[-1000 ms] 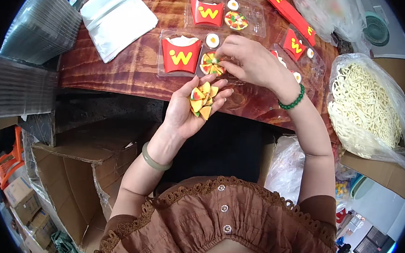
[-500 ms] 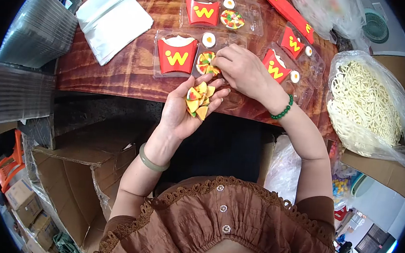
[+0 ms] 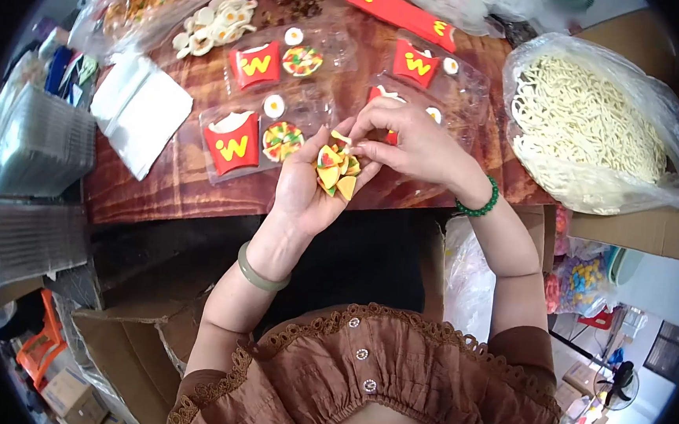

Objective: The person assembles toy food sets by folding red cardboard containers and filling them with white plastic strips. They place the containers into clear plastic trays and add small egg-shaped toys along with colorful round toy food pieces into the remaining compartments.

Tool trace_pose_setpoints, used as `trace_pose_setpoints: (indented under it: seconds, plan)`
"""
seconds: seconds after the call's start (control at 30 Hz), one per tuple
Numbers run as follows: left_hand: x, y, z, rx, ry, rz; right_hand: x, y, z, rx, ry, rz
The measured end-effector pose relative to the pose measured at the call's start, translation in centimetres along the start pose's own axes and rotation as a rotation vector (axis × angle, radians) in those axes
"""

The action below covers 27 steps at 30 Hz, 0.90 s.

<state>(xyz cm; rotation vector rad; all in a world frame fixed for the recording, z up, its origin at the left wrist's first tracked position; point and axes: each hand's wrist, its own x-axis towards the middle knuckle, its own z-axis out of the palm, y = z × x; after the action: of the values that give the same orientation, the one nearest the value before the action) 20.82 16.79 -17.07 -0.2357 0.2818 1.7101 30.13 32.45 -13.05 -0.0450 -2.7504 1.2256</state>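
Observation:
My left hand (image 3: 298, 184) is palm up and cupped around several small toy pizza slices (image 3: 329, 176), yellow with red and green toppings. Just above that palm, my right hand (image 3: 411, 144) pinches a pale-edged slice (image 3: 341, 138) between thumb and forefinger. Beside my left fingers lies a clear plastic tray (image 3: 316, 100) holding a red fries box (image 3: 231, 149) with a yellow mark, a toy fried egg (image 3: 274, 106) and a round toy pizza (image 3: 282, 141). A second fries box (image 3: 385, 99) is partly hidden behind my right hand.
Behind are more filled trays with fries boxes (image 3: 255, 65). A bag of cream-coloured strips (image 3: 590, 123) stands right. White plastic bags (image 3: 140, 111) and stacked clear trays (image 3: 45, 144) are left. Loose toy eggs (image 3: 215, 26) and flat red boxes (image 3: 400, 18) lie at the back.
My right hand has left the round pizza in the front left tray and come over my left palm, where it pinches a slice. The whole view has shifted, showing more of the table's back.

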Motion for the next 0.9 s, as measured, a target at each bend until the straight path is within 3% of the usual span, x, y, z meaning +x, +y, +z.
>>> trace_pose_setpoints:
  seconds: [0.2,0.47,0.53,0.6,0.63,0.7,0.87,0.9]
  plan:
    - [4.1,-2.5,1.6,0.132,0.064,-0.126,-3.2,1.5,-3.1,0.028,0.165,0.017]
    - [7.9,-3.9,3.5,0.301,0.052,-0.259,-4.8,5.3,-6.4,0.098,0.169,0.091]
    - [8.5,-4.3,3.5,0.274,-0.001,-0.341,-5.0,5.4,-6.9,-0.084,0.224,-0.022]
    - [8.8,-4.4,3.9,0.286,0.025,-0.345,-5.7,4.9,-7.4,0.219,0.209,0.328]
    - [8.8,-4.4,4.0,0.289,0.057,-0.337,-5.8,6.6,-6.9,0.437,0.36,0.28]
    - [8.8,-3.8,4.4,0.269,0.071,-0.327,-6.5,9.0,-7.5,0.454,0.552,0.421]
    - [10.5,-1.2,4.5,0.217,0.073,-0.247,-6.3,11.5,-7.9,0.103,0.642,0.523]
    - [11.3,-0.4,4.8,0.2,0.085,-0.228,-6.0,11.5,-7.7,-0.115,0.621,0.423]
